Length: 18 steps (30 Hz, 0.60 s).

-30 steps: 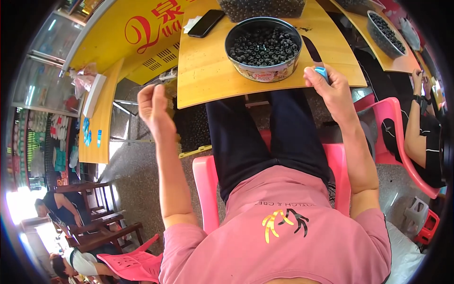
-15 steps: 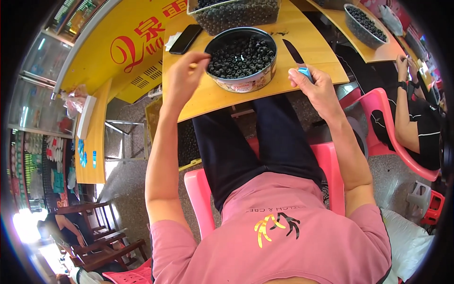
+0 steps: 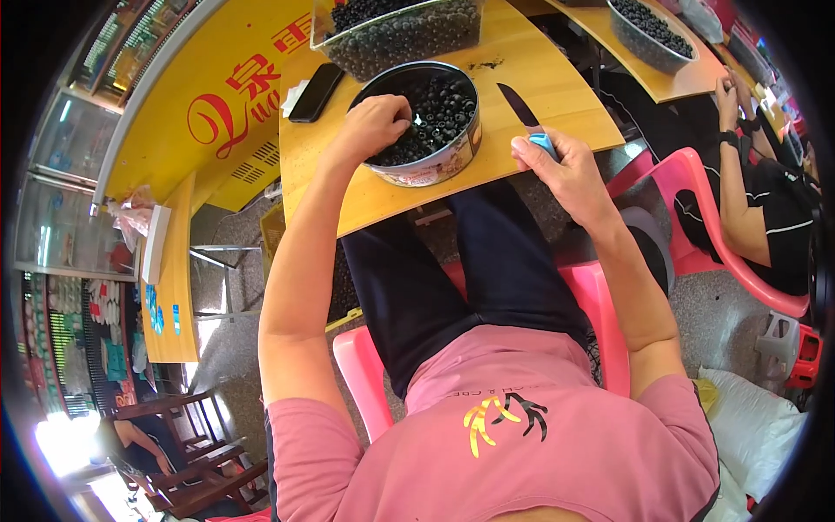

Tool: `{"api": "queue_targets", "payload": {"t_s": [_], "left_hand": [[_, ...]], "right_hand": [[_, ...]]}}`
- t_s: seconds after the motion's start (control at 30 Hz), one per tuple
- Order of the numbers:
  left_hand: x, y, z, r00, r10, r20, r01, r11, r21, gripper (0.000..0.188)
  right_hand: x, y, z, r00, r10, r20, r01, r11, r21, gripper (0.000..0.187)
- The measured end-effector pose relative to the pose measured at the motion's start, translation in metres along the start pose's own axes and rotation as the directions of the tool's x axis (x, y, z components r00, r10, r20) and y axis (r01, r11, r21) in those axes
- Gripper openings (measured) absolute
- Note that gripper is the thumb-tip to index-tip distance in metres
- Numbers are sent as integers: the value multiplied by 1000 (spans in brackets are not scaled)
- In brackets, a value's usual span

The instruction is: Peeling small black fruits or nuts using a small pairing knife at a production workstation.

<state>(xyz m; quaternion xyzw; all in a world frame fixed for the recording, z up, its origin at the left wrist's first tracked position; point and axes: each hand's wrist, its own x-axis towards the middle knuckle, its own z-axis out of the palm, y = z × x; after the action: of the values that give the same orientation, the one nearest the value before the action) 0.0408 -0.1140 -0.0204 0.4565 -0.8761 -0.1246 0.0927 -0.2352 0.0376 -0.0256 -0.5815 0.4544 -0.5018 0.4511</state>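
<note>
1. Two hands working: left hand (image 3: 376,124) is dipping curled fingers into the round tin (image 3: 432,163) of dark berries (image 3: 439,103), grasp unclear.
2. Right hand (image 3: 557,170) is clenching a blue-handled knife (image 3: 528,119), blade pointing away from the fingers.

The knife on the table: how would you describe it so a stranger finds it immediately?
On the wooden table, look right of the round tin of dark fruit. The knife lies there, its blue handle in the right hand. It is the only dark, narrow blade.
</note>
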Motion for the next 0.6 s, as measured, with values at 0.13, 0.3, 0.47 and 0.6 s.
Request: {"api": "queue_targets", "payload": {"t_s": [0.13, 0.3, 0.47, 0.6], "left_hand": [[-2, -1, 8, 994, 95, -46, -100, 986, -132, 23], [3, 3, 3, 991, 110, 81, -102, 990, -94, 26], [-3, 4, -5, 984, 66, 163, -65, 998, -15, 26], [-9, 1, -7, 970, 176, 168, -165, 983, -74, 25]], "right_hand": [[2, -2, 8, 999, 19, 32, -19, 1000, -13, 25], [-1, -4, 11, 999, 10, 42, -10, 1000, -2, 27], [-2, 3, 6, 999, -2, 46, 4, 999, -43, 26], [-2, 2, 10, 998, 14, 56, -12, 999, -34, 26]]}}
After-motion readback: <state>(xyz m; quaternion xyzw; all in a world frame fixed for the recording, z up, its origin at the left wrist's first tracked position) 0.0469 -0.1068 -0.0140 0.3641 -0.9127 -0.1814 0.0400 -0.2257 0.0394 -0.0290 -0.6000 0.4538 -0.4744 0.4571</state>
